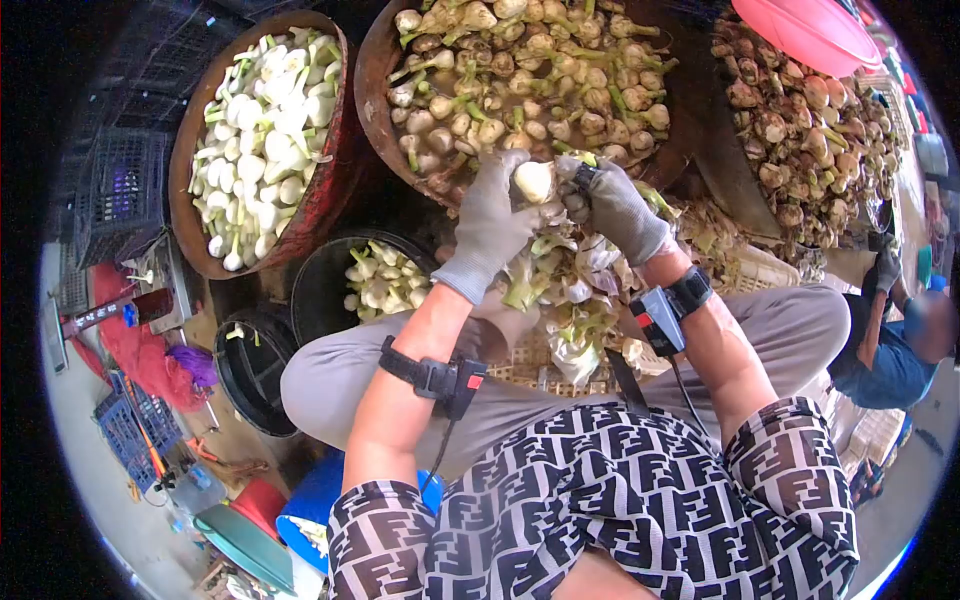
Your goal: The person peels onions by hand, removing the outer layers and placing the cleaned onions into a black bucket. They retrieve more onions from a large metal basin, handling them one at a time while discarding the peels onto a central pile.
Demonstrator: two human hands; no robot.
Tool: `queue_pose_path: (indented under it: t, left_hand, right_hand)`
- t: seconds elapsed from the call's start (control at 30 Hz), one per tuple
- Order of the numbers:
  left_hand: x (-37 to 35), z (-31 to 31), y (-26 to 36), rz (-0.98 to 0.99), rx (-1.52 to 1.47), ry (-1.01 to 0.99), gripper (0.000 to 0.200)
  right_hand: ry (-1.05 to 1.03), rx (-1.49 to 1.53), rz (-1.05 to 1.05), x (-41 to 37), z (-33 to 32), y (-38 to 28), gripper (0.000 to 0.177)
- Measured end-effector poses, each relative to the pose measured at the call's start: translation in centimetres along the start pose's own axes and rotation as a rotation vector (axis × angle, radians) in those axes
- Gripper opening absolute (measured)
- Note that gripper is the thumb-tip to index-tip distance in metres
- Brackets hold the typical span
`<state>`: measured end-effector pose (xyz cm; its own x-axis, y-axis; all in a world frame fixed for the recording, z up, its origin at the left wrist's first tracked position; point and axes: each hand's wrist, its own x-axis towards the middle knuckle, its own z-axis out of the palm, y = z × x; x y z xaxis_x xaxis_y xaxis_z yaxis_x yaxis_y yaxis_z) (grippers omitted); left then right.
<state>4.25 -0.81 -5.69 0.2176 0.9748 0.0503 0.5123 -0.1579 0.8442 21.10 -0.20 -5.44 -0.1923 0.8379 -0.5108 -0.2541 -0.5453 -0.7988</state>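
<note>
My left hand [487,232] wears a grey glove, its fingers and thumb closed round a pale garlic bulb [534,181]. Close beside it, my gloved right hand [624,214] grips a small black-handled tool [584,177]; the working end is hidden by the fingers. Papery garlic skins and trimmed leaves [575,345] are heaped below both hands, over a cream plastic basket [520,368] between my knees. Just beyond the hands stands a wide rusty tub [374,100] of unpeeled garlic bulbs in murky water.
A second rusty tub [338,165] at the left holds clean white garlic. Nearer sits a black bucket [303,290] with more peeled bulbs. Dirty garlic [815,140] is piled at right under a pink basin [810,35]. Another person [895,340] sits at far right.
</note>
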Motion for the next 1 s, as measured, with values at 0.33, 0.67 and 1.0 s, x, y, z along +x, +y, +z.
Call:
queue_pose_path:
  t: [0.33, 0.67, 1.0]
  left_hand:
    - [-0.3, -0.5, -0.1, 0.090, 0.032, 0.022, 0.054]
    - [-0.4, -0.6, -1.5, -0.242, -0.711, -0.062, 0.031]
    - [-0.2, -0.6, -1.4, -0.398, -0.705, 0.025, 0.044]
  right_hand:
    - [-0.020, -0.328, -0.366, 0.1, -0.1, 1.0, 0.007]
    - [0.013, -0.080, 0.089, -0.2, -0.1, 0.5, 0.018]
    - [-0.005, -0.342, -0.344, -0.6, 0.8, 1.7, 0.021]
